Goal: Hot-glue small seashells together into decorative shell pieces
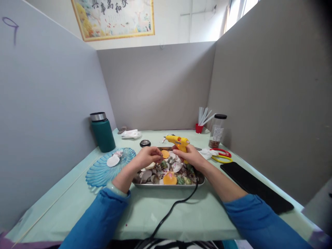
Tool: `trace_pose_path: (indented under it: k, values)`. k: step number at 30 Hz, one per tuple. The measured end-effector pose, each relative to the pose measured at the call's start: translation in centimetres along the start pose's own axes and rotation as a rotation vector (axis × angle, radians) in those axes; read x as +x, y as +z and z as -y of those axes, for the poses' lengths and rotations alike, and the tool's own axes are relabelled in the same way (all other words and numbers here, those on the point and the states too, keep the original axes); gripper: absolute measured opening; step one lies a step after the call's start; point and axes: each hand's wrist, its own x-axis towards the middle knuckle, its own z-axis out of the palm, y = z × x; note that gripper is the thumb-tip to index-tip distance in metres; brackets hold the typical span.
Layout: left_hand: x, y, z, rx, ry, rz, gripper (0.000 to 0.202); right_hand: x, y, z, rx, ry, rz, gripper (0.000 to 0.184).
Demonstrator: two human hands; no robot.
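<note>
My right hand [190, 156] is wrapped round the handle of a yellow glue gun [178, 141], its nozzle pointing left over a metal tray [166, 185] filled with several seashells. My left hand [147, 156] hovers over the tray's left half with fingers pinched together on something small I cannot make out, close to an orange shell [165, 154]. A second orange shell [169, 178] lies at the tray's front. The gun's black cord [171, 207] trails toward me across the pale green tabletop.
A blue shell-shaped glass dish [103, 169] holding a white shell sits left of the tray, with a green thermos [102, 131] behind it. On the right lie red and yellow scissors [222, 155], a black phone [255, 186], a jar [218, 131] and a red cup of glue sticks [199, 128]. Grey partitions enclose the desk.
</note>
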Motion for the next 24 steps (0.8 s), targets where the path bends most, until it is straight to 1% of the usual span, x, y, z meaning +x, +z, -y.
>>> trace_pose_path:
  k: [2,6,10,13,18,24]
  values:
    - [0.1,0.3,-0.1,-0.202,-0.035,-0.020,0.015,-0.1,0.1,0.2,0.012,-0.030,0.029,0.026]
    - [-0.2,0.2,-0.7,-0.456,-0.100,-0.071,0.023,-0.4,0.2,0.6,0.000,-0.077,0.063,0.025]
    - [-0.3,-0.2,-0.6,-0.674,-0.117,-0.013,0.024,-0.7,0.2,0.9,-0.015,-0.118,0.066,0.021]
    - [-0.3,-0.5,-0.5,-0.740,-0.106,0.020,0.021,-0.8,0.2,0.9,-0.017,-0.129,0.090,0.020]
    - [-0.3,-0.8,-0.4,-0.811,-0.092,0.024,0.013,-0.9,0.2,0.6,-0.017,-0.080,0.138,0.022]
    - [-0.5,-1.0,-0.5,-0.922,-0.066,0.088,0.012,-0.9,0.0,0.2,-0.015,-0.062,0.167,0.021]
